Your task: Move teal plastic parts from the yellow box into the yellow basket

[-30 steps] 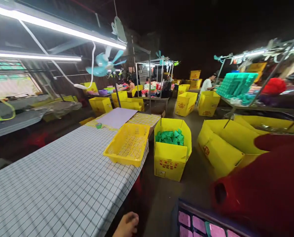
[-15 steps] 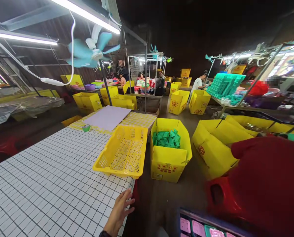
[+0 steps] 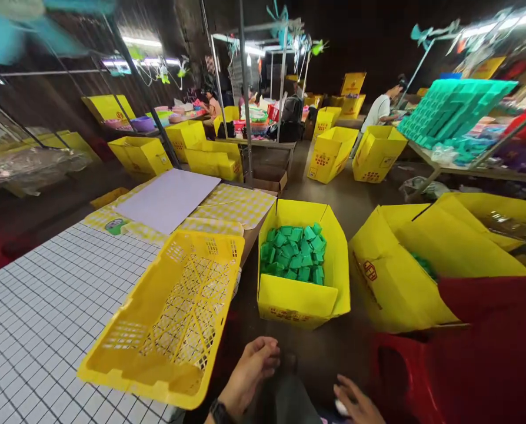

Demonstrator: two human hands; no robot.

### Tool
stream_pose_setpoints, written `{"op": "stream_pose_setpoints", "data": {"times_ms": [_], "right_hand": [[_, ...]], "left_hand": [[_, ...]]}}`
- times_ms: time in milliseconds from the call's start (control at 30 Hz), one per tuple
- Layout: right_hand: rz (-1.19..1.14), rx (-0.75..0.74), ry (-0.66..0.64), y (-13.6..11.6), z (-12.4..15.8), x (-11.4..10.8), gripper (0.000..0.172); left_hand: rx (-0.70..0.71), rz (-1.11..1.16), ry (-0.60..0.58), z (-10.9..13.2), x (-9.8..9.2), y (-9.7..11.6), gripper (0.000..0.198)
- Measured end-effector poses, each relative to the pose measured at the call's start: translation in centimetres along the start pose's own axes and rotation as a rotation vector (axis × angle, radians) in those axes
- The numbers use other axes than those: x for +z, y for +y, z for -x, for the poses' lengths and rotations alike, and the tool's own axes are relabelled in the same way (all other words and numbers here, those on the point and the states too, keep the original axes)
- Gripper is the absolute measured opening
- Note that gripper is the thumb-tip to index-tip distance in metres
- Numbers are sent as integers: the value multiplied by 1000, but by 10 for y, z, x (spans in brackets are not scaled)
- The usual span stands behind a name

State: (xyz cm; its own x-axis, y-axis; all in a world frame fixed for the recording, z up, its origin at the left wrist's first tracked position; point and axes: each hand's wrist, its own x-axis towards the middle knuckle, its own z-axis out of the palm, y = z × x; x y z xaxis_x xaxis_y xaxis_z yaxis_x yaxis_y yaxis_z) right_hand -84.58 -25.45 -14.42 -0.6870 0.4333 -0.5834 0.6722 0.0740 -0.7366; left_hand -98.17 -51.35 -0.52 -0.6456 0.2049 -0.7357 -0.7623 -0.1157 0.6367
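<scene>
**Yellow basket hanging off the surface corner, both hands empty below it**

Big dim workshop with strip lights overhead, yellow cartons everywhere on the floor and other people working at benches way in the back. The surface (image 3: 37, 312) has a white grid-check cover, with a yellow gingham cloth (image 3: 239, 203) and a pale sheet (image 3: 168, 197) further along.

The yellow basket (image 3: 170, 318) sits on the near corner of the surface, open side up, tilted a bit, its near end sticking out past the edge. Long axis runs from near-left up to far-right.

Left hand (image 3: 249, 371) is just below the basket's near corner, fingers loosely apart, gripping nothing. Right hand (image 3: 358, 400) is low at the frame edge, fingers spread, empty too.

An open yellow box (image 3: 302, 300) full of green pieces (image 3: 296, 253) stands on the floor just right of the basket. The red print on the boxes is too small to read.
</scene>
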Motion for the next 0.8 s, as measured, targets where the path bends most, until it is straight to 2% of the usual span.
{"op": "stream_pose_setpoints", "data": {"times_ms": [100,200,267,367,467,567,667,800], "right_hand": [[-95,76,-80,-36,-51,-24,91],[-166,115,-114,-71,-92,-41,97],[-223,123,-127,-91,-112,-49,96],[-316,130,-160,-114,-130,-58,87],[-458,185,-137,-134,-139,-62,78],[-583,284,-72,-154,-158,-58,71],[-603,392,-72,-170,-202,-50,58],[-575,517,-105,-182,-298,-33,30]], "left_hand": [[-19,21,16,-30,26,26,52],[-29,41,50,-64,41,53,39],[-26,47,80,-95,49,71,28],[-41,45,146,-152,60,96,20],[-94,47,216,-209,70,116,25],[-170,52,282,-254,76,128,31],[-234,43,374,-290,79,133,34],[-235,26,534,-338,75,130,37]]}}
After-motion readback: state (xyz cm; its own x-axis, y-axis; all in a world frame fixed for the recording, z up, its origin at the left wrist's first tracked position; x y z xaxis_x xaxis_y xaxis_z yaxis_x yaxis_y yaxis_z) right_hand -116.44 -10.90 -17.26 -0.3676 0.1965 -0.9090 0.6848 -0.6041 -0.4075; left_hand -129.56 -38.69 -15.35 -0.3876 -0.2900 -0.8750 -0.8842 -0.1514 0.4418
